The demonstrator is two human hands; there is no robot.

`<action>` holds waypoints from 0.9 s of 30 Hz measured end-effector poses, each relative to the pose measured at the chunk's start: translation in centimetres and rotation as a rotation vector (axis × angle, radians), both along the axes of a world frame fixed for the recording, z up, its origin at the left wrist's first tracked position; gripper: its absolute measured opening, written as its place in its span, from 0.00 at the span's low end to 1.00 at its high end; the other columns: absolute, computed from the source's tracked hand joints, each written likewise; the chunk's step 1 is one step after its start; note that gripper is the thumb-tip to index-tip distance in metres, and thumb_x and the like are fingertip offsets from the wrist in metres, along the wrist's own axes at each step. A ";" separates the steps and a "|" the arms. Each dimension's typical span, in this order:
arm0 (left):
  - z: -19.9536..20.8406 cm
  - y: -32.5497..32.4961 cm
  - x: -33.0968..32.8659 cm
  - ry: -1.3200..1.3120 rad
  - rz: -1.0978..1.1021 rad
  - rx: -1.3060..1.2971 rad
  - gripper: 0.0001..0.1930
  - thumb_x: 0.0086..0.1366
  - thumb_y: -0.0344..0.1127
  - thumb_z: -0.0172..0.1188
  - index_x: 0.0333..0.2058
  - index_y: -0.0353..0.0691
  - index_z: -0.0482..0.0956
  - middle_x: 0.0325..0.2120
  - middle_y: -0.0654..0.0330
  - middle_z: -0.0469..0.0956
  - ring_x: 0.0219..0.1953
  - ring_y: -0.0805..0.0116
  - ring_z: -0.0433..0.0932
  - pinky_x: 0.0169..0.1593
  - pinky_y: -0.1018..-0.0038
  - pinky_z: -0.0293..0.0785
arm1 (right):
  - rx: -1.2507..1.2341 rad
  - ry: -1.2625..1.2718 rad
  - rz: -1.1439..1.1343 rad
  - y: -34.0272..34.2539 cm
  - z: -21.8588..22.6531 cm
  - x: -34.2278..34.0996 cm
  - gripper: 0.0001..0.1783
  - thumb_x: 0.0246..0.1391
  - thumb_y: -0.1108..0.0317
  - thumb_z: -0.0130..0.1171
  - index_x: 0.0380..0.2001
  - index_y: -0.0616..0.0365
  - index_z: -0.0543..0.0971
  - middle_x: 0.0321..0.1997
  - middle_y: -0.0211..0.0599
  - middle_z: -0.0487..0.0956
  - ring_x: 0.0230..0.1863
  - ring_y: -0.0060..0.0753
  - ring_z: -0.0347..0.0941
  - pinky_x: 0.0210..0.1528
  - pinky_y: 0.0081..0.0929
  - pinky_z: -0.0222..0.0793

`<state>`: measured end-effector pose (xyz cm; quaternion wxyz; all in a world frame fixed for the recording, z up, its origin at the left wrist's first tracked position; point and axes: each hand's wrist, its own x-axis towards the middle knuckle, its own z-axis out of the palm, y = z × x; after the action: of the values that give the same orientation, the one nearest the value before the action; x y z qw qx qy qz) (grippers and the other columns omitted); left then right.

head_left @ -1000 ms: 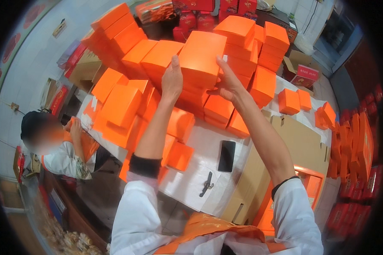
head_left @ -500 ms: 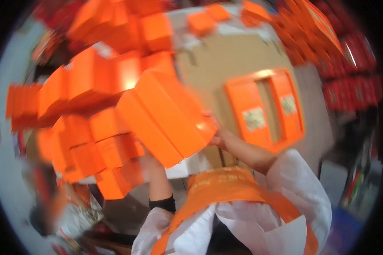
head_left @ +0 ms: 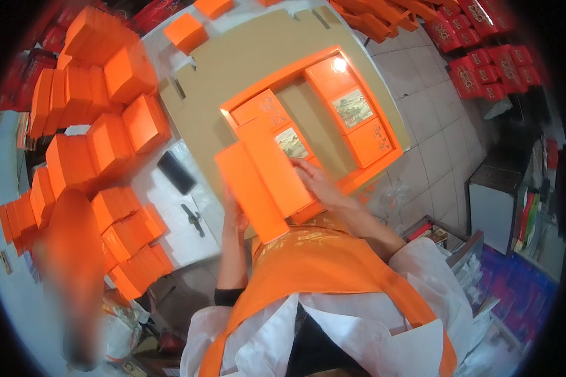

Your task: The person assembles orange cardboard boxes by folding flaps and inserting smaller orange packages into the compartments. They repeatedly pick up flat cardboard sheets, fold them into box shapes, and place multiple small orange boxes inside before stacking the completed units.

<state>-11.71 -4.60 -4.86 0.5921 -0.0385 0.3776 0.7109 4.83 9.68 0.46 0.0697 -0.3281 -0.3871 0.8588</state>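
Observation:
My left hand (head_left: pixel 234 213) and my right hand (head_left: pixel 317 185) grip a pair of long plain orange boxes (head_left: pixel 251 191), lying side by side and slightly offset, in front of my apron. My left fingers are mostly hidden behind the near box; my right fingers curl around the far end side. Just beyond is a shallow orange tray (head_left: pixel 282 80). Along its right wall sits an orange box (head_left: pixel 333 78) with a landscape picture. Another pictured orange box (head_left: pixel 261 113) rests along its left side, partly covered by the held boxes. Brown cardboard shows between them.
Brown cardboard (head_left: pixel 233 60) lies under the tray. Stacked orange boxes (head_left: pixel 107 147) fill the left, near a black phone-like slab (head_left: pixel 177 171) and a dark tool (head_left: pixel 193 220). Red boxes (head_left: pixel 497 69) stand far right. An open drawer (head_left: pixel 465 248) is at my right.
The held orange boxes have come nearer and turned, now overlapping the tray's near left corner. My view has swung, so the stacks sit farther left.

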 end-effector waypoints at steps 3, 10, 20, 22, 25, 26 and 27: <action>1.5 3.0 2.4 0.470 0.052 -0.087 0.37 0.57 0.30 0.56 0.61 0.42 0.44 0.55 0.54 0.58 0.54 0.63 0.63 0.51 0.69 0.68 | -0.052 -0.011 -0.058 1.1 -1.7 4.2 0.34 0.52 0.60 0.55 0.58 0.61 0.54 0.51 0.38 0.67 0.51 0.29 0.63 0.56 0.30 0.56; 1.0 5.1 4.9 0.369 0.170 -0.163 0.31 0.58 0.28 0.53 0.58 0.41 0.51 0.51 0.55 0.63 0.50 0.63 0.67 0.49 0.69 0.71 | 0.261 -0.132 0.063 3.9 -3.2 6.5 0.35 0.49 0.61 0.57 0.57 0.60 0.56 0.48 0.37 0.69 0.49 0.26 0.65 0.48 0.26 0.63; -2.9 1.0 3.3 0.233 0.333 -0.287 0.18 0.61 0.35 0.53 0.50 0.42 0.63 0.43 0.61 0.71 0.43 0.66 0.73 0.42 0.68 0.76 | 0.035 -0.113 -0.415 8.3 -6.9 9.3 0.28 0.51 0.66 0.52 0.55 0.56 0.60 0.47 0.33 0.69 0.50 0.25 0.64 0.48 0.29 0.63; -3.3 1.0 3.6 0.267 0.297 -0.320 0.19 0.61 0.34 0.54 0.50 0.42 0.63 0.43 0.61 0.71 0.43 0.67 0.73 0.42 0.69 0.76 | 0.078 -0.144 -0.413 9.3 -7.4 9.2 0.28 0.51 0.66 0.52 0.55 0.56 0.59 0.48 0.33 0.68 0.51 0.26 0.63 0.49 0.30 0.63; -4.0 1.6 4.5 0.315 0.257 -0.320 0.21 0.59 0.33 0.56 0.50 0.42 0.63 0.43 0.62 0.71 0.43 0.68 0.72 0.44 0.70 0.75 | 0.187 -0.143 -0.388 10.8 -8.4 8.9 0.28 0.51 0.65 0.53 0.55 0.56 0.59 0.49 0.34 0.68 0.51 0.26 0.63 0.50 0.30 0.62; -4.2 1.7 4.8 0.319 0.256 -0.308 0.22 0.58 0.33 0.57 0.51 0.42 0.63 0.43 0.62 0.71 0.44 0.68 0.72 0.44 0.70 0.74 | 0.231 -0.135 -0.377 11.1 -8.7 8.9 0.29 0.51 0.65 0.53 0.56 0.56 0.59 0.49 0.34 0.68 0.51 0.27 0.63 0.50 0.30 0.62; -4.4 1.8 4.9 0.324 0.262 -0.300 0.23 0.57 0.32 0.58 0.51 0.42 0.63 0.43 0.62 0.71 0.44 0.69 0.72 0.45 0.71 0.74 | 0.152 -0.083 -0.418 11.2 -8.0 8.8 0.28 0.50 0.64 0.53 0.55 0.55 0.60 0.49 0.33 0.68 0.51 0.27 0.63 0.50 0.30 0.61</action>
<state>-6.83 -2.84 -9.23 0.4145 -0.0598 0.5606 0.7144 13.58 20.91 -7.59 0.2548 -0.4301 -0.3766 0.7799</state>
